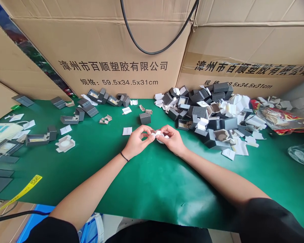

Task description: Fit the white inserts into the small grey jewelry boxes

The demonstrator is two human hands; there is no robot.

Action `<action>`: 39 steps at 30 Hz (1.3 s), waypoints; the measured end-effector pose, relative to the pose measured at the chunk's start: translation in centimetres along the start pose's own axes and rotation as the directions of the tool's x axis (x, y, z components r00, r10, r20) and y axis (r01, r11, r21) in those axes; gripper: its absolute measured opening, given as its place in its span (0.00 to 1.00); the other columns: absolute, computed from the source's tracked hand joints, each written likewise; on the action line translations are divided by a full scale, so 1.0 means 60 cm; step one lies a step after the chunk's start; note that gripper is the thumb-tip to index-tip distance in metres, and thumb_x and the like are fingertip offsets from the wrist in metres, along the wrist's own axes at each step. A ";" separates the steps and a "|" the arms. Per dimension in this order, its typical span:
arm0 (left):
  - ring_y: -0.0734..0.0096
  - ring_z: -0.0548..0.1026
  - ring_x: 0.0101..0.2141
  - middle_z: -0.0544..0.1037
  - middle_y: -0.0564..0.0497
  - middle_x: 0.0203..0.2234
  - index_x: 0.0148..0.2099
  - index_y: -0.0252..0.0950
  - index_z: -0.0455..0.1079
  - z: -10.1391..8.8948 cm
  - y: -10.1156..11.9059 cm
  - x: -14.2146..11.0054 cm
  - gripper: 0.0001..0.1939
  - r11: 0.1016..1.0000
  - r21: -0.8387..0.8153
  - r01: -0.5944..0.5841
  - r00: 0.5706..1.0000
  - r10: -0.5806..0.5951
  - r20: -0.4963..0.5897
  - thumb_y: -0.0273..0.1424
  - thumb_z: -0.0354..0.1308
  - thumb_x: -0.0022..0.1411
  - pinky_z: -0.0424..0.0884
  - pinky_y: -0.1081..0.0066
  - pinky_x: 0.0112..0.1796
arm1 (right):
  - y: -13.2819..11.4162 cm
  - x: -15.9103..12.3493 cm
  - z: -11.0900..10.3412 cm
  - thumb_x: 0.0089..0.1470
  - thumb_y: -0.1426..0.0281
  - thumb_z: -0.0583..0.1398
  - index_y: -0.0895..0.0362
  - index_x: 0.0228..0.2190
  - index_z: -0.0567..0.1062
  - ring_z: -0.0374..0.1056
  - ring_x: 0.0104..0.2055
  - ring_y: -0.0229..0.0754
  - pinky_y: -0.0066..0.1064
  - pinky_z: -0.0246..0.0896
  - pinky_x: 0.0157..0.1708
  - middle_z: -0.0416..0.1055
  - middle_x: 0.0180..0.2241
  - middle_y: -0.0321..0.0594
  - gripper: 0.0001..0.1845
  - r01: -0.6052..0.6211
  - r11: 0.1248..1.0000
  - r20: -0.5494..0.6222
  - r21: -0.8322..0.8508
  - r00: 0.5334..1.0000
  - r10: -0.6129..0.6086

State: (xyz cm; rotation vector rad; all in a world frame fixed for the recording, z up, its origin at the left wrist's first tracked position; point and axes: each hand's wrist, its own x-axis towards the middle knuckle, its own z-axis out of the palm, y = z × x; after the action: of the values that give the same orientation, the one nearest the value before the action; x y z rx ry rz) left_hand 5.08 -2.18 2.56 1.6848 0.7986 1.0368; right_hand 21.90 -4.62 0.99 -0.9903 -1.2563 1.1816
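Observation:
Over the middle of the green table (152,182), my left hand (139,139) and my right hand (172,139) meet with fingertips pinched on a small white folded paper piece (159,134). Fingers cover much of it, so its full shape is hidden. Just beyond my hands sits a small dark grey box (145,118), with brown card scraps (148,111) behind it. A white printed card (127,131) lies flat to the left of my left hand.
A heap of dark grey boxes and white paper inserts (200,109) spreads at the right. Open boxes (38,138) lie scattered left. Large cartons (98,47) stand behind, a black cable (152,53) hanging before them. A clear jar (302,154) is at far right.

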 end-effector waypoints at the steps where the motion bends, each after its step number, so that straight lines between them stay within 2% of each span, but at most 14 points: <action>1: 0.68 0.71 0.40 0.70 0.47 0.35 0.30 0.35 0.62 -0.001 0.000 0.000 0.12 1.000 0.010 -0.016 1.000 0.016 0.012 0.36 0.59 0.56 0.71 0.68 0.40 | 0.000 0.000 0.000 0.43 0.59 0.66 0.55 0.25 0.65 0.58 0.24 0.32 0.26 0.51 0.24 0.70 0.27 0.33 0.17 -0.004 1.000 -0.004 -0.007 1.000 0.004; 5: 0.67 0.71 0.40 0.70 0.47 0.35 0.30 0.35 0.62 -0.006 -0.006 0.002 0.11 0.999 0.050 -0.020 0.999 0.022 -0.028 0.37 0.59 0.57 0.71 0.69 0.38 | -0.002 0.000 0.000 0.43 0.59 0.65 0.54 0.26 0.64 0.57 0.22 0.31 0.26 0.51 0.23 0.67 0.23 0.30 0.18 -0.022 1.000 0.048 -0.004 0.999 0.022; 10: 0.73 0.69 0.31 0.69 0.51 0.28 0.31 0.35 0.63 -0.005 -0.012 0.003 0.14 0.996 0.028 0.083 0.994 -0.080 -0.076 0.40 0.59 0.55 0.67 0.73 0.32 | -0.007 0.002 -0.001 0.42 0.59 0.66 0.54 0.31 0.65 0.61 0.22 0.32 0.26 0.55 0.23 0.70 0.25 0.31 0.19 -0.065 0.997 0.116 0.033 0.991 0.061; 15: 0.78 0.66 0.25 0.66 0.55 0.24 0.30 0.35 0.61 -0.002 -0.003 0.004 0.15 0.974 -0.130 0.186 0.981 -0.191 -0.027 0.39 0.62 0.53 0.63 0.76 0.27 | -0.004 0.005 -0.005 0.44 0.61 0.66 0.54 0.34 0.65 0.60 0.21 0.31 0.24 0.54 0.21 0.71 0.27 0.31 0.19 -0.107 0.991 0.163 0.082 0.982 0.093; 17: 0.79 0.66 0.25 0.68 0.56 0.23 0.35 0.35 0.61 -0.003 0.001 0.004 0.16 0.946 -0.219 0.239 0.970 -0.244 0.004 0.37 0.64 0.52 0.64 0.77 0.27 | -0.001 0.004 -0.006 0.44 0.61 0.66 0.54 0.35 0.65 0.60 0.20 0.30 0.23 0.53 0.19 0.71 0.27 0.31 0.19 -0.132 0.985 0.185 0.109 0.976 0.110; 20: 0.77 0.69 0.25 0.71 0.57 0.22 0.44 0.37 0.61 -0.007 0.004 0.006 0.23 0.902 -0.314 0.298 0.952 -0.303 0.035 0.36 0.66 0.50 0.65 0.75 0.28 | 0.004 0.004 -0.007 0.44 0.61 0.66 0.54 0.39 0.66 0.61 0.20 0.31 0.23 0.55 0.19 0.72 0.27 0.32 0.22 -0.174 0.974 0.195 0.148 0.970 0.144; 24: 0.77 0.70 0.26 0.73 0.56 0.24 0.46 0.37 0.63 -0.011 0.001 0.007 0.24 0.842 -0.415 0.345 0.933 -0.357 0.052 0.35 0.67 0.48 0.66 0.74 0.31 | 0.007 0.005 -0.007 0.40 0.63 0.68 0.53 0.43 0.66 0.64 0.22 0.32 0.23 0.59 0.20 0.72 0.27 0.31 0.28 -0.198 0.962 0.131 0.189 0.976 0.175; 27: 0.77 0.70 0.26 0.72 0.56 0.24 0.47 0.39 0.63 -0.011 -0.003 0.006 0.25 0.767 -0.506 0.394 0.913 -0.391 0.118 0.33 0.68 0.47 0.66 0.73 0.31 | 0.004 0.005 -0.006 0.38 0.64 0.69 0.53 0.43 0.67 0.65 0.22 0.32 0.23 0.60 0.20 0.71 0.26 0.31 0.28 -0.224 0.947 0.151 0.230 0.970 0.193; 30: 0.78 0.69 0.24 0.70 0.58 0.23 0.45 0.39 0.65 -0.008 -0.003 0.004 0.23 0.715 -0.556 0.425 0.897 -0.417 0.149 0.31 0.68 0.46 0.65 0.75 0.28 | 0.000 0.005 -0.005 0.38 0.64 0.69 0.53 0.41 0.68 0.66 0.23 0.33 0.23 0.60 0.20 0.72 0.27 0.31 0.27 -0.254 0.929 0.194 0.271 0.959 0.206; 34: 0.79 0.68 0.23 0.69 0.57 0.20 0.37 0.37 0.64 -0.003 -0.001 0.004 0.20 0.679 -0.588 0.440 0.880 -0.458 0.130 0.30 0.69 0.44 0.64 0.75 0.25 | -0.001 0.005 -0.005 0.39 0.65 0.69 0.53 0.40 0.68 0.65 0.21 0.32 0.22 0.59 0.19 0.72 0.26 0.31 0.25 -0.263 0.919 0.221 0.294 0.954 0.202; 39: 0.79 0.67 0.22 0.69 0.58 0.20 0.35 0.37 0.62 -0.004 0.003 0.008 0.21 0.662 -0.610 0.436 0.876 -0.467 0.119 0.29 0.70 0.42 0.62 0.76 0.25 | 0.000 0.004 -0.003 0.40 0.63 0.68 0.52 0.43 0.68 0.65 0.23 0.33 0.24 0.59 0.21 0.72 0.28 0.32 0.27 -0.246 0.936 0.187 0.252 0.961 0.202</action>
State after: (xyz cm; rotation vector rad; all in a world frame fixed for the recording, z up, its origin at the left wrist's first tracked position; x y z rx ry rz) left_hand 5.09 -1.72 2.88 0.8264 0.7430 0.8518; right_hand 22.07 -4.36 0.98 -0.8621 -1.0822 1.5929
